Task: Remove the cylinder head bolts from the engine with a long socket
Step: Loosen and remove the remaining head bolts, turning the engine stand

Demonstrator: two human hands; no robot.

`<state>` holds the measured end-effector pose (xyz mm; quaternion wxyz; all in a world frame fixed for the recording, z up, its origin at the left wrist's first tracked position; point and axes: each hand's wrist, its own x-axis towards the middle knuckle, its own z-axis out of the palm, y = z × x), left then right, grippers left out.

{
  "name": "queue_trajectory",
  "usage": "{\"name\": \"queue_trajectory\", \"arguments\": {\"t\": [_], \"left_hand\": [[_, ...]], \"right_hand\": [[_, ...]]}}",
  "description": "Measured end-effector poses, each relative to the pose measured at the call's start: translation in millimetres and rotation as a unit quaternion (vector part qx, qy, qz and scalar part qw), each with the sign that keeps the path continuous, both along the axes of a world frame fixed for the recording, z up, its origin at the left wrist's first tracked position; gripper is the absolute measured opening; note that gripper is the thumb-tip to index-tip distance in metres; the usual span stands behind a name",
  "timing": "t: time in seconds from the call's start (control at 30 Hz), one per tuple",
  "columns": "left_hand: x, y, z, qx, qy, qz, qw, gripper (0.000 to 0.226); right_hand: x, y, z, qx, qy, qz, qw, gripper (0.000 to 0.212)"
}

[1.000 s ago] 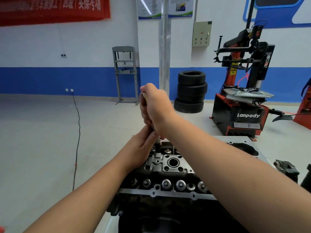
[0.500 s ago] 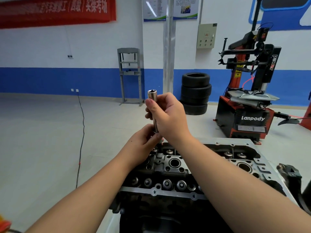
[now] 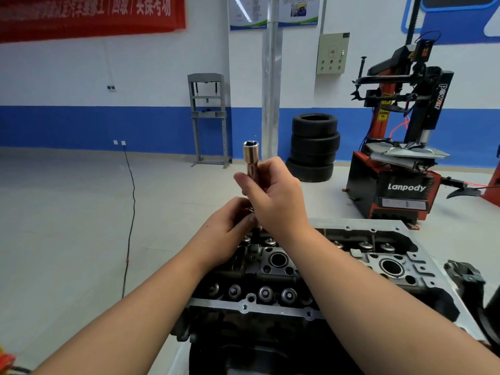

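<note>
Frame centre: right hand (image 3: 273, 196) grips upright socket (image 3: 251, 158); left hand (image 3: 230, 228) pinches its lower end above engine (image 3: 297, 280). One bolt seemingly lifting out. Remaining count: cannot tell.

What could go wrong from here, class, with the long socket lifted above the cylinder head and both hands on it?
1. The right hand grips the long socket upright over the open cylinder head; if whatever the left hand pinches at its lower end slips, it may drop into a bore or among the valve springs.
2. The socket's lower end is hidden by the hands, so any bolt in it cannot be checked.
</note>
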<state>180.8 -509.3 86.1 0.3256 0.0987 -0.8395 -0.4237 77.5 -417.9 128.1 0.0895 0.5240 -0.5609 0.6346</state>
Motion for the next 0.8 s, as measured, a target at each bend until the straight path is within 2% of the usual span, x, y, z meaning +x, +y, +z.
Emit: {"name": "queue_trajectory", "arguments": {"t": [0.17, 0.3, 0.47, 0.57, 0.67, 0.73, 0.8], "left_hand": [[-0.9, -1.3, -0.5, 0.024, -0.001, 0.004, 1.000, 0.018], [-0.9, -0.5, -1.2, 0.026, -0.025, -0.020, 0.999, 0.036], [-1.8, -4.3, -1.0, 0.010, -0.012, -0.006, 1.000, 0.021], [-2.5, -5.3, -1.1, 0.017, -0.003, -0.014, 1.000, 0.023], [-3.9, -5.9, 0.1, 0.030, 0.004, -0.025, 0.999, 0.034], [-5.6, -6.2, 0.4, 0.037, 0.014, -0.026, 0.999, 0.038], [-7.4, -6.5, 0.0, 0.044, 0.025, -0.024, 0.998, 0.034]], "right_hand": [[1.6, 1.7, 2.3, 0.010, -0.064, 0.074, 0.995, 0.013], [-2.3, 3.4, 5.1, 0.019, -0.073, 0.099, 0.992, 0.011], [-1.5, 2.6, 5.2, 0.032, -0.064, 0.115, 0.991, 0.006], [0.0, 3.5, 4.8, 0.036, -0.036, 0.092, 0.994, 0.005], [-0.3, 4.4, 4.4, 0.036, 0.025, 0.015, 0.999, 0.012], [-0.8, 3.8, 4.7, 0.034, 0.025, -0.025, 0.999, 0.022], [-1.4, 3.0, 5.2, 0.029, 0.004, -0.025, 0.999, 0.023]]}}
